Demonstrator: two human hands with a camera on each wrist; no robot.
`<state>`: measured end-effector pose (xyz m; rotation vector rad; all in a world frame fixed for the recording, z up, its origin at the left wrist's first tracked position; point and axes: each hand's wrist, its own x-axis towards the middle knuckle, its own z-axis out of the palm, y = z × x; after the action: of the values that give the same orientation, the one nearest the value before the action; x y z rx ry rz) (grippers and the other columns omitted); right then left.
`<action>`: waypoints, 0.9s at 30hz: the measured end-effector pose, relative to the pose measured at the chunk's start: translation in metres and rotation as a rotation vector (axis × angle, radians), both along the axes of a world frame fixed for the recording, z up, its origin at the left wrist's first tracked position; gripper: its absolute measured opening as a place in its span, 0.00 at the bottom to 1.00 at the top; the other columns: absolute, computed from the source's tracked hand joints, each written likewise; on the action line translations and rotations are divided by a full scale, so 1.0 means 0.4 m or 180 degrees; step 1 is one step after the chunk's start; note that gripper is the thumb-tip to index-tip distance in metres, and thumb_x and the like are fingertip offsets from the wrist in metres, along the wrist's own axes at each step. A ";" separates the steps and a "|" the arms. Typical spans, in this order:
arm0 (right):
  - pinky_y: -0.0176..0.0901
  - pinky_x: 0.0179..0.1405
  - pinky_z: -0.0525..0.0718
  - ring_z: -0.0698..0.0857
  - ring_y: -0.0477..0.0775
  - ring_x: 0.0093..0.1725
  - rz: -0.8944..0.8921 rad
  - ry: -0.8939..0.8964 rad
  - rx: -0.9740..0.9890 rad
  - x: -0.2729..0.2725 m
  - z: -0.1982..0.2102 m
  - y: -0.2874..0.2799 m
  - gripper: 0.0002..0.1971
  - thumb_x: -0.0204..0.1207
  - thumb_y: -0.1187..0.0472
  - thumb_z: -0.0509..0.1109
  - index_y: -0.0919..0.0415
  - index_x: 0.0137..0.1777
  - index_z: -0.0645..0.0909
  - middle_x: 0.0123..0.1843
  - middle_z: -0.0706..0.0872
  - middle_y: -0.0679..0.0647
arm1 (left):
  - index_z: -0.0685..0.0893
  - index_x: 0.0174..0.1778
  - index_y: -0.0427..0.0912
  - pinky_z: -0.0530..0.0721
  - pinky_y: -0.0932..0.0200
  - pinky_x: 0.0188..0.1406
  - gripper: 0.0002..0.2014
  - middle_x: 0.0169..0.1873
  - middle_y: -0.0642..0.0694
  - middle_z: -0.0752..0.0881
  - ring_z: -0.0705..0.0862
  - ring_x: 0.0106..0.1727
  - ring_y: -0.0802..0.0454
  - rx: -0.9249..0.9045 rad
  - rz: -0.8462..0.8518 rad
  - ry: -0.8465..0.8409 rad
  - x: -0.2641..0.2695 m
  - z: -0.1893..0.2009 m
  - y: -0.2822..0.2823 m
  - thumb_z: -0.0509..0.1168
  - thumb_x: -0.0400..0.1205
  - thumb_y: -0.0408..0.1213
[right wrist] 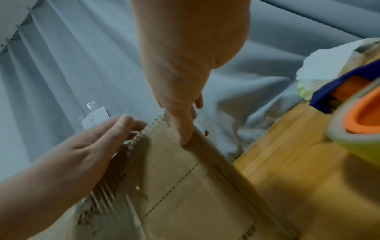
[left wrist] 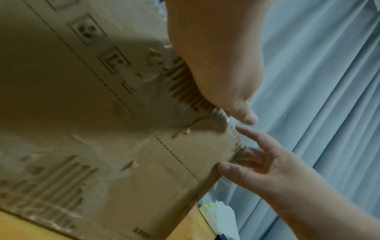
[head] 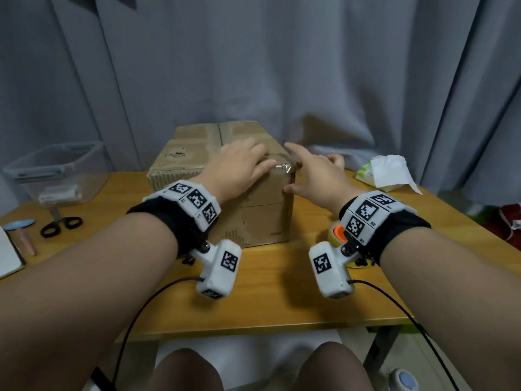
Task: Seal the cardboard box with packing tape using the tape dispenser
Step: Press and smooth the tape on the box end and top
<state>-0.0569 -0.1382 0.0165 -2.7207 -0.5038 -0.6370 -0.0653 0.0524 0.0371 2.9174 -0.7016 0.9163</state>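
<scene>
A brown cardboard box (head: 225,170) stands on the wooden table (head: 282,300), its top flaps closed. My left hand (head: 245,162) lies flat on the box top near the front right corner, where a glossy strip of tape (head: 284,167) wraps over the edge. My right hand (head: 310,173) has spread fingers at that corner, with the thumb touching the front face. In the right wrist view the right hand (right wrist: 183,97) presses its thumb on the box edge beside the left hand (right wrist: 96,142). The tape dispenser (right wrist: 357,116), orange, blue and yellow, sits on the table under my right wrist.
A clear plastic container (head: 56,170), black scissors (head: 60,225), a pink pen (head: 26,241) and a notebook (head: 8,258) lie at the left. A tissue pack (head: 386,172) sits at the back right. Grey curtain (head: 282,66) hangs right behind the box.
</scene>
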 end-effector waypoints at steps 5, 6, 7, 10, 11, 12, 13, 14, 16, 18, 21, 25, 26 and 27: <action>0.51 0.65 0.64 0.80 0.49 0.64 -0.0166 0.0318 0.1097 -0.020 -0.045 -0.007 0.37 0.66 0.40 0.76 0.46 0.74 0.67 0.60 0.84 0.46 | 0.86 0.57 0.47 0.77 0.48 0.51 0.23 0.51 0.44 0.84 0.80 0.56 0.41 -0.0108 0.0136 0.0024 0.029 -0.004 -0.035 0.52 0.83 0.58; 0.51 0.65 0.66 0.81 0.49 0.62 -0.0179 0.0404 0.1302 -0.016 -0.056 -0.007 0.34 0.66 0.40 0.76 0.47 0.71 0.71 0.57 0.85 0.46 | 0.85 0.58 0.47 0.77 0.48 0.50 0.24 0.52 0.44 0.84 0.80 0.57 0.42 -0.0033 0.0180 -0.0056 0.031 -0.010 -0.037 0.53 0.82 0.60; 0.54 0.66 0.70 0.82 0.49 0.60 -0.0160 0.0454 0.1519 -0.008 -0.064 -0.006 0.31 0.65 0.40 0.76 0.49 0.67 0.75 0.54 0.85 0.45 | 0.84 0.59 0.47 0.76 0.48 0.50 0.25 0.53 0.44 0.83 0.80 0.58 0.42 0.0079 0.0215 -0.0114 0.029 -0.014 -0.037 0.53 0.81 0.61; 0.61 0.63 0.78 0.86 0.49 0.52 0.0028 0.0392 0.2094 0.011 -0.084 0.001 0.22 0.64 0.43 0.78 0.52 0.55 0.84 0.44 0.85 0.42 | 0.83 0.60 0.46 0.75 0.47 0.49 0.26 0.54 0.44 0.83 0.79 0.59 0.41 0.0282 0.0279 -0.0186 0.019 -0.021 -0.039 0.54 0.80 0.62; 0.61 0.62 0.80 0.87 0.48 0.51 0.0069 0.0311 0.2150 0.014 -0.086 0.002 0.19 0.65 0.44 0.78 0.53 0.52 0.86 0.43 0.86 0.42 | 0.83 0.59 0.46 0.75 0.47 0.49 0.26 0.54 0.44 0.83 0.80 0.58 0.41 0.0268 0.0257 -0.0203 0.016 -0.021 -0.040 0.55 0.80 0.62; 0.60 0.61 0.80 0.87 0.48 0.50 0.0089 0.0218 0.2135 0.015 -0.086 0.001 0.16 0.66 0.45 0.77 0.53 0.51 0.87 0.42 0.87 0.43 | 0.84 0.57 0.45 0.75 0.48 0.48 0.25 0.53 0.44 0.83 0.80 0.58 0.41 0.0215 0.0234 -0.0218 0.014 -0.021 -0.042 0.54 0.81 0.61; 0.61 0.61 0.80 0.87 0.49 0.49 0.0098 0.0122 0.2072 0.012 -0.084 0.000 0.15 0.67 0.46 0.76 0.53 0.50 0.87 0.43 0.88 0.43 | 0.84 0.54 0.45 0.74 0.48 0.47 0.24 0.52 0.44 0.83 0.80 0.57 0.40 0.0138 0.0221 -0.0246 0.011 -0.021 -0.044 0.54 0.82 0.60; 0.61 0.62 0.79 0.87 0.49 0.50 0.0085 0.0025 0.1966 0.009 -0.082 -0.003 0.13 0.69 0.47 0.75 0.53 0.49 0.88 0.44 0.88 0.44 | 0.84 0.52 0.45 0.73 0.48 0.46 0.23 0.51 0.44 0.83 0.80 0.57 0.40 0.0055 0.0225 -0.0282 0.010 -0.022 -0.048 0.53 0.82 0.59; 0.58 0.66 0.75 0.86 0.50 0.54 -0.0015 -0.0147 0.1594 0.004 -0.081 -0.012 0.13 0.74 0.47 0.72 0.53 0.52 0.88 0.49 0.90 0.47 | 0.83 0.48 0.45 0.72 0.49 0.47 0.22 0.50 0.44 0.83 0.79 0.57 0.41 -0.0072 0.0273 -0.0302 0.009 -0.025 -0.060 0.52 0.83 0.59; 0.50 0.67 0.69 0.84 0.51 0.58 -0.0199 -0.0319 0.1040 -0.006 -0.081 -0.016 0.12 0.78 0.49 0.67 0.52 0.55 0.87 0.53 0.90 0.47 | 0.82 0.47 0.45 0.72 0.49 0.49 0.22 0.51 0.45 0.82 0.79 0.58 0.41 -0.0121 0.0346 -0.0283 0.010 -0.026 -0.074 0.53 0.82 0.60; 0.47 0.63 0.64 0.83 0.53 0.58 -0.0414 -0.0540 0.0645 -0.010 -0.078 -0.028 0.11 0.80 0.54 0.63 0.51 0.55 0.86 0.52 0.90 0.49 | 0.80 0.49 0.45 0.72 0.48 0.52 0.22 0.53 0.45 0.81 0.77 0.60 0.41 -0.0111 0.0416 -0.0233 0.017 -0.028 -0.085 0.54 0.81 0.61; 0.49 0.60 0.61 0.81 0.58 0.53 -0.0603 -0.0929 0.0132 -0.013 -0.064 -0.051 0.11 0.80 0.57 0.60 0.57 0.50 0.84 0.46 0.89 0.54 | 0.80 0.52 0.44 0.72 0.48 0.52 0.25 0.54 0.45 0.81 0.77 0.59 0.42 -0.0002 0.0427 -0.0245 0.019 -0.032 -0.081 0.55 0.80 0.63; 0.50 0.59 0.60 0.81 0.59 0.53 -0.0631 -0.1052 -0.0072 -0.014 -0.061 -0.052 0.11 0.80 0.58 0.60 0.58 0.49 0.83 0.46 0.88 0.55 | 0.79 0.52 0.44 0.72 0.48 0.52 0.25 0.54 0.45 0.81 0.78 0.59 0.42 0.0001 0.0424 -0.0252 0.020 -0.033 -0.080 0.55 0.79 0.63; 0.50 0.59 0.60 0.81 0.60 0.52 -0.0649 -0.1114 -0.0168 -0.015 -0.061 -0.050 0.11 0.80 0.58 0.59 0.58 0.49 0.83 0.46 0.88 0.55 | 0.79 0.52 0.44 0.72 0.48 0.52 0.25 0.54 0.45 0.81 0.78 0.59 0.42 -0.0002 0.0429 -0.0265 0.020 -0.034 -0.080 0.55 0.79 0.64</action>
<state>-0.0631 -0.1583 -0.0078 -2.7410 -0.3248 -1.1809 -0.0573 0.0206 0.0234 2.9716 -0.5122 1.0549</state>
